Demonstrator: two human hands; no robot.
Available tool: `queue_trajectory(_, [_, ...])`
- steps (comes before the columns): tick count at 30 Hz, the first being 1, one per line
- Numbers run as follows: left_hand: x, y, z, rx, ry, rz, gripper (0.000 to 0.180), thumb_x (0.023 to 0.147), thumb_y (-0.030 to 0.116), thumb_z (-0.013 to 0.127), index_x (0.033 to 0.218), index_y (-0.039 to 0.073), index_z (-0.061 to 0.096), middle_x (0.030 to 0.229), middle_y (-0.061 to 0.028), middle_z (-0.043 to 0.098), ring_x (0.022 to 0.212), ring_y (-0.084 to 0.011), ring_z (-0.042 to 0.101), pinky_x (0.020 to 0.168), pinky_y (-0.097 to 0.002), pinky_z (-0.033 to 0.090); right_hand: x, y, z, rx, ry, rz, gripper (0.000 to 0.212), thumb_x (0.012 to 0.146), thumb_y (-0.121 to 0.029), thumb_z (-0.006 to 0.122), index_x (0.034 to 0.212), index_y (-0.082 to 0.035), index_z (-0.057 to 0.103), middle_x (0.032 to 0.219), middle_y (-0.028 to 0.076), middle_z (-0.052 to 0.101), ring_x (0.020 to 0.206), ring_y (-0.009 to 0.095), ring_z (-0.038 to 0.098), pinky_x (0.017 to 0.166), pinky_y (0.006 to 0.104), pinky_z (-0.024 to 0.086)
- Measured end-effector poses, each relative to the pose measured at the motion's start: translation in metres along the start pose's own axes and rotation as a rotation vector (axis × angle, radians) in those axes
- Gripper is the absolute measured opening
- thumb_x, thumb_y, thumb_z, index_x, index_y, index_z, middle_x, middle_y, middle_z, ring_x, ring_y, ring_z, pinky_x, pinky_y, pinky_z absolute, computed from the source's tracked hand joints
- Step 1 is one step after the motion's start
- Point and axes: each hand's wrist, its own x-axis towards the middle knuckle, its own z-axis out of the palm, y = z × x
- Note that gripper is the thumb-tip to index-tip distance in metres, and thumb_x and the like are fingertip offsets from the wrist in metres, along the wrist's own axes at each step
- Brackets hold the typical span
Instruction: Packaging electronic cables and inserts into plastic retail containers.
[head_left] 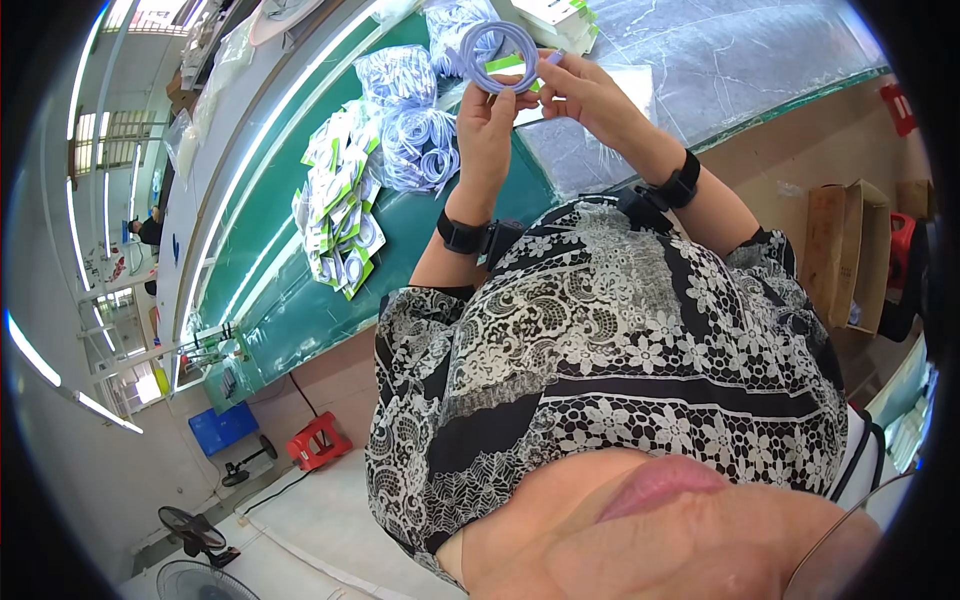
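A lilac cable (pixel 533 62) wound into a round coil is held up over the far side of the table. My left hand (pixel 487 130) is closed on the coil's lower edge, thumb in front. My right hand (pixel 590 98) pinches at the coil's right side, where what looks like the cable's plug end (pixel 551 58) sticks out above the fingers. A green and white card shows through the ring; I cannot tell whether it is held or lies behind. Just left of my hands are clear bags of coiled cables (pixel 418 140).
A heap of cables on green and white cards (pixel 340 205) lies on the green tabletop (pixel 290 315) at the left. White and green boxes (pixel 558 18) stand at the back. A grey marbled surface (pixel 740 60) extends right. Cardboard boxes (pixel 840 255) and a red stool (pixel 320 441) sit below table height.
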Motion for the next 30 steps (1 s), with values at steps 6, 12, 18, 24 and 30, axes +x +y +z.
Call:
queue_trajectory(6, [-0.001, -0.011, -0.004, -0.190, -0.006, -0.076, 0.027, 0.101, 0.018, 0.039, 0.112, -0.003, 0.051, 0.103, -0.0131, 0.061, 0.092, -0.0195, 0.062, 0.087, -0.0331, 0.050, 0.007, 0.013, -0.002, -0.109, 0.106, 0.014, 0.037, 0.093, -0.027, 0.057, 0.115, 0.003, 0.057, 0.073, 0.001, 0.055, 0.066, 0.007, 0.055, 0.064, 0.0235, 0.049])
queue_trajectory(12, [0.004, -0.021, 0.000, -0.192, 0.085, -0.120, 0.037, 0.102, 0.026, 0.036, 0.113, -0.006, 0.050, 0.105, -0.0140, 0.061, 0.092, -0.0211, 0.062, 0.089, -0.0330, 0.050, 0.008, 0.026, -0.002, -0.280, 0.171, 0.052, 0.035, 0.094, -0.025, 0.055, 0.115, 0.004, 0.057, 0.076, 0.000, 0.056, 0.066, 0.007, 0.053, 0.062, 0.0221, 0.047])
queue_trajectory(18, [0.007, -0.014, -0.010, -0.306, 0.124, -0.231, 0.043, 0.101, 0.031, 0.036, 0.116, -0.007, 0.050, 0.104, -0.0140, 0.062, 0.088, -0.0201, 0.063, 0.084, -0.0326, 0.052, 0.009, 0.031, -0.011, -0.294, 0.109, 0.058, 0.032, 0.095, -0.024, 0.053, 0.111, 0.002, 0.059, 0.079, -0.001, 0.057, 0.069, 0.006, 0.053, 0.064, 0.0222, 0.047])
queue_trajectory(24, [0.009, -0.016, -0.015, -0.419, -0.048, -0.275, 0.039, 0.100, 0.030, 0.040, 0.111, -0.005, 0.053, 0.097, -0.0099, 0.061, 0.075, -0.0135, 0.058, 0.071, -0.0272, 0.050, 0.010, 0.036, -0.018, -0.241, 0.025, 0.096, 0.029, 0.095, -0.023, 0.053, 0.110, 0.001, 0.059, 0.083, 0.001, 0.060, 0.072, 0.007, 0.056, 0.067, 0.0220, 0.048])
queue_trajectory(30, [0.009, -0.007, -0.016, -0.144, -0.046, -0.283, 0.026, 0.100, 0.022, 0.044, 0.108, -0.001, 0.053, 0.092, -0.0078, 0.060, 0.072, -0.0122, 0.055, 0.068, -0.0266, 0.048, -0.001, 0.028, -0.007, -0.242, 0.068, 0.082, 0.029, 0.096, -0.022, 0.051, 0.112, 0.002, 0.057, 0.087, 0.004, 0.061, 0.077, 0.009, 0.058, 0.072, 0.0241, 0.050])
